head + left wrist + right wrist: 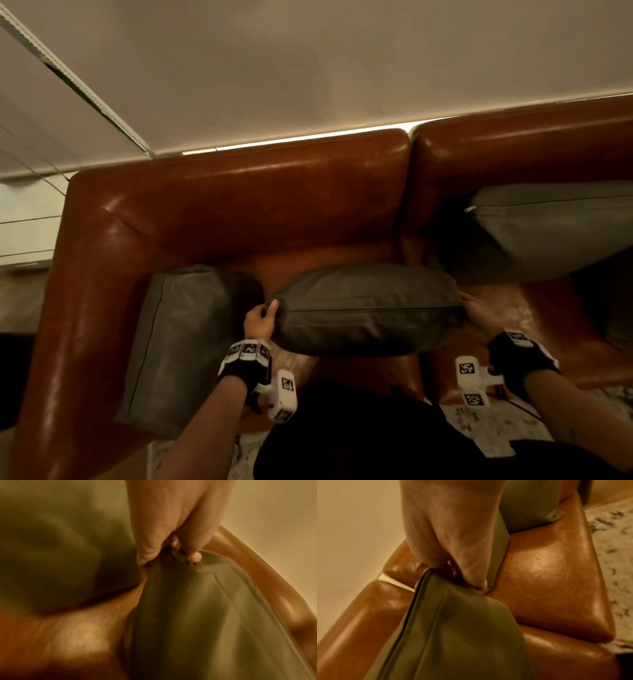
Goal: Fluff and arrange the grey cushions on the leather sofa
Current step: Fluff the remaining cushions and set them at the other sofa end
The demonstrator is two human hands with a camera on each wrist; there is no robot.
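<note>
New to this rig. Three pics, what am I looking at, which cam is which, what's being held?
No robot here: a person works with bare hands, wearing black wrist straps with printed marker tags. The wide picture comes from a head camera looking down; the two close, blurry ones come from cameras on each wrist, looking along the fingers.

Below is a brown leather sofa. The left hand pinches one end of a plump dark grey fabric cushion, and the right hand has a grip on the other end, holding it above the seat. A second grey cushion leans against the sofa arm, and a third grey cushion sits against the backrest. A light patterned rug lies in front.
</note>
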